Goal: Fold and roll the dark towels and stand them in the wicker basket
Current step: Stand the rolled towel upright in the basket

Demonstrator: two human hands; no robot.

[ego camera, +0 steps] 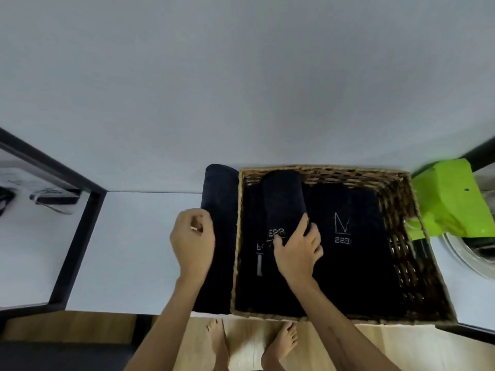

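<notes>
Dark rolled towels [284, 202] fill the wicker basket [396, 199] — one [219, 210] outside.

A home laundry corner — the round door of a washing machine [467, 253] shows just right of a wicker basket [401, 236] set on a white counter [128, 236], with a bright green bag [444, 199] between the two. Below the basket, bare feet [281, 341] stand on pale wood flooring [388, 349]. Left of the basket a black-framed glass panel [40, 199] edges the counter — behind it all, a plain pale wall [241, 76].
</notes>
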